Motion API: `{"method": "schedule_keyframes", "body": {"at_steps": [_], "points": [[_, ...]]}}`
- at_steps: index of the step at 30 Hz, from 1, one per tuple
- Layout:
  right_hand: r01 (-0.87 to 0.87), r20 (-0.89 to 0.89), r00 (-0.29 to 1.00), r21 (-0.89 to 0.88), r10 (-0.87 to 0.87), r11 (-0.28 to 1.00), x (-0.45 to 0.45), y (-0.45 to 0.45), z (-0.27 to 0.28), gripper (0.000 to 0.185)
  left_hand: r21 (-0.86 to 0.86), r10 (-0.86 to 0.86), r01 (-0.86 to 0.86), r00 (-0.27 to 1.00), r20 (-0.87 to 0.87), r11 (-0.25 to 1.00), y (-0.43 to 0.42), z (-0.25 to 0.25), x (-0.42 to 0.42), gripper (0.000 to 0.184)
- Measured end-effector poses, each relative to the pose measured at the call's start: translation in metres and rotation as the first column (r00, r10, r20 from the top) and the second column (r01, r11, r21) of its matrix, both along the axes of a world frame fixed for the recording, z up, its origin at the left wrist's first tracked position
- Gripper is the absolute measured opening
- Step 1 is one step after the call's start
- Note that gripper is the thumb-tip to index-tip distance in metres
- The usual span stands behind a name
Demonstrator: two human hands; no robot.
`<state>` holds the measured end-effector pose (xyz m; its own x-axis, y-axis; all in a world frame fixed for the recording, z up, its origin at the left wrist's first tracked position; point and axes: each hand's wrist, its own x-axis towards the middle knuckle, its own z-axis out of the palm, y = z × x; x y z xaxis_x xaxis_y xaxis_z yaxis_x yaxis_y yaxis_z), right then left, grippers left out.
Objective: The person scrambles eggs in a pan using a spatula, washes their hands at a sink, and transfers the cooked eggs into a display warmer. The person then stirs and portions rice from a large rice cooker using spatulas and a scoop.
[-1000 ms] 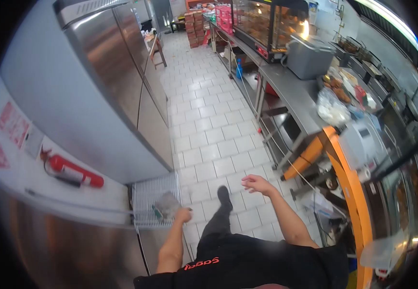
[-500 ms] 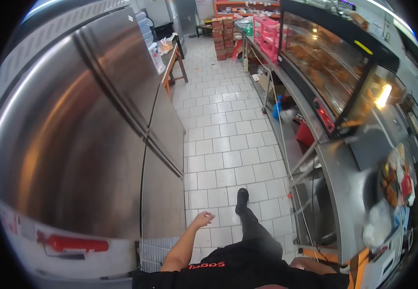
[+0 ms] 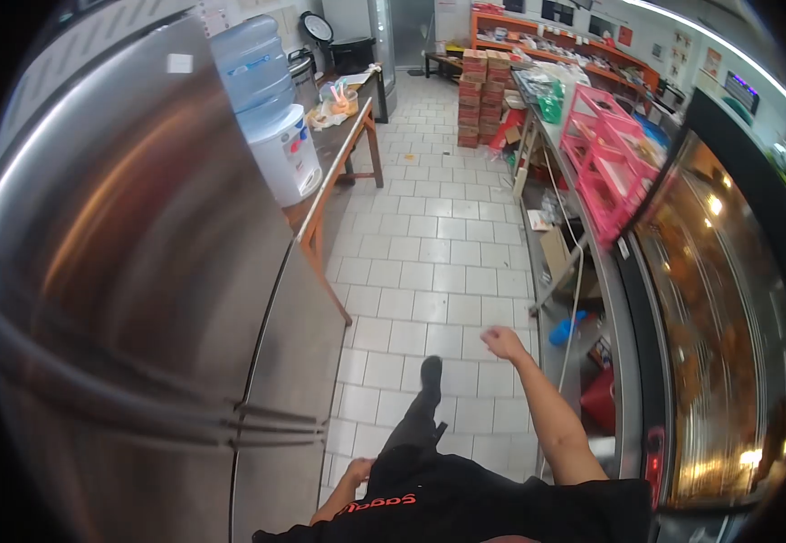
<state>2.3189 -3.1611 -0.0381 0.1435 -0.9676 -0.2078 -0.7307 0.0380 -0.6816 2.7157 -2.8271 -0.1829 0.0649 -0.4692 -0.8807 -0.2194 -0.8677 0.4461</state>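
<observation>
My right hand (image 3: 504,343) swings forward over the tiled floor (image 3: 424,312), its fingers loosely bent and partly apart, with nothing visible in it. Low beside my thigh is my left hand (image 3: 357,471), near the steel refrigerator (image 3: 284,362). Its fingers are partly hidden, and I see no object in it. One black shoe (image 3: 431,371) is forward on the tiles. Neither hand touches the refrigerator or the steel counter (image 3: 560,231).
On the left, a wooden table (image 3: 357,131) bears a water dispenser (image 3: 286,158). To the right stand pink crates (image 3: 601,172) and a lit glass food warmer (image 3: 719,317). Stacked cartons (image 3: 472,95) line the aisle's far end. A blue bottle (image 3: 566,328) lies under the counter.
I have walked forward along the aisle. My right hand has swung forward into view, while my left hand has dropped back beside my thigh. The water dispenser and crates appear nearer.
</observation>
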Motion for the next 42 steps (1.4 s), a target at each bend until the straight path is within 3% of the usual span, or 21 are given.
{"method": "schedule_keyframes", "body": {"at_steps": [6,8,9,10,11,12,13,14,15,16,21,22,23,24,26,27,30,35,37,39,42], "points": [[0.14,0.405,0.885,0.237,-0.228,0.962,0.031,-0.226,-0.057,0.027,0.002,-0.277,0.282,0.943,0.184,0.96,-0.21,-0.081,0.009,0.041],[-0.161,-0.045,0.981,0.347,0.188,0.924,0.001,-0.253,-0.089,0.045,-0.125,-0.408,0.464,0.857,0.315,0.877,-0.322,-0.082,0.013,0.043],[-0.318,-0.295,0.837,0.423,0.461,0.849,-0.008,-0.264,-0.081,0.046,-0.208,-0.446,0.554,0.799,0.403,0.806,-0.389,-0.085,0.014,0.043],[-0.407,-0.252,0.836,0.312,0.488,0.858,-0.034,-0.263,-0.104,0.042,-0.285,-0.436,0.612,0.754,0.491,0.738,-0.46,-0.082,0.015,0.044],[-0.315,-0.174,0.901,0.367,0.397,0.876,-0.046,-0.269,-0.077,0.044,-0.088,-0.017,0.029,0.992,0.128,0.996,-0.534,-0.069,0.007,0.048],[-0.145,0.055,0.989,0.246,0.135,0.958,-0.07,-0.277,-0.108,0.037,-0.139,-0.066,0.087,0.986,0.153,0.986,-0.607,-0.052,0.004,0.048],[-0.173,-0.063,0.978,0.283,0.198,0.943,-0.103,-0.295,-0.137,0.032,-0.449,-0.143,0.22,0.969,0.2,0.866,-0.67,-0.033,0.003,0.046],[-0.683,-0.444,0.619,0.103,0.648,0.723,-0.128,-0.32,-0.132,0.034,-0.349,0.003,0.049,0.989,0.148,0.936,-0.742,0.006,-0.011,0.04],[-0.568,-0.221,0.658,0.481,0.72,0.668,-0.153,-0.35,-0.14,0.031,-0.411,-0.064,0.12,0.987,0.148,0.903,-0.805,0.07,-0.022,0.037],[-0.425,0.003,0.726,0.788,0.688,0.445,-0.174,-0.383,-0.151,0.03,-0.477,-0.045,0.111,0.988,0.148,0.872,-0.866,0.08,-0.027,0.035],[0.224,-0.667,0.675,0.592,0.316,0.774,-0.226,-0.663,-0.211,0.029,-0.649,-0.015,-0.012,0.999,-0.037,0.761,-1.109,0.159,-0.05,0.044],[0.387,-0.342,0.914,0.57,-0.218,0.725,-0.2,-0.732,-0.183,0.03,-0.648,0.017,-0.086,0.994,-0.112,0.757,-1.152,0.187,-0.052,0.044],[0.48,0.096,0.724,0.642,-0.683,0.598,-0.146,-0.805,-0.138,0.031,-0.716,0.028,-0.116,0.991,-0.134,0.688,-1.196,0.207,-0.047,0.043],[0.39,0.201,0.686,0.71,-0.699,0.587,-0.108,-0.871,-0.111,0.032,-0.77,0.037,-0.142,0.988,-0.152,0.622,-1.232,0.224,-0.041,0.041],[0.209,0.092,0.946,0.561,-0.311,0.801,-0.048,-0.989,-0.099,0.034,-0.825,0.063,-0.202,0.978,-0.2,0.527,-1.297,0.269,-0.021,0.039],[-0.088,-0.167,0.967,0.495,0.194,0.865,-0.023,-1.059,-0.094,0.032,-0.84,0.077,-0.235,0.971,-0.227,0.489,-1.333,0.295,-0.002,0.038],[-0.439,-0.159,0.874,0.15,0.46,0.886,0.067,-1.222,-0.065,0.032,-0.947,0.266,-0.167,0.96,-0.092,0.276,-1.432,0.369,0.06,0.039],[-0.27,0.203,0.95,0.154,0.237,0.951,0.166,-1.439,-0.053,0.023,-0.909,0.753,0.331,0.522,0.401,0.254,-1.596,0.434,0.221,0.05],[-0.271,0.176,0.958,0.297,0.227,0.915,0.155,-1.51,-0.098,0.024,-0.635,0.771,0.567,-0.002,0.637,0.525,-1.639,0.452,0.282,0.055],[-0.186,0.142,0.981,0.464,0.135,0.866,0.138,-1.55,-0.098,0.023,-0.464,0.63,0.453,-0.343,0.697,0.761,-1.671,0.446,0.347,0.055],[-0.616,-0.199,0.674,0.379,0.711,0.69,0.038,-1.634,-0.234,0.028,-0.402,0.52,0.385,-0.276,0.808,0.83,-1.681,0.452,0.401,0.048]]}}
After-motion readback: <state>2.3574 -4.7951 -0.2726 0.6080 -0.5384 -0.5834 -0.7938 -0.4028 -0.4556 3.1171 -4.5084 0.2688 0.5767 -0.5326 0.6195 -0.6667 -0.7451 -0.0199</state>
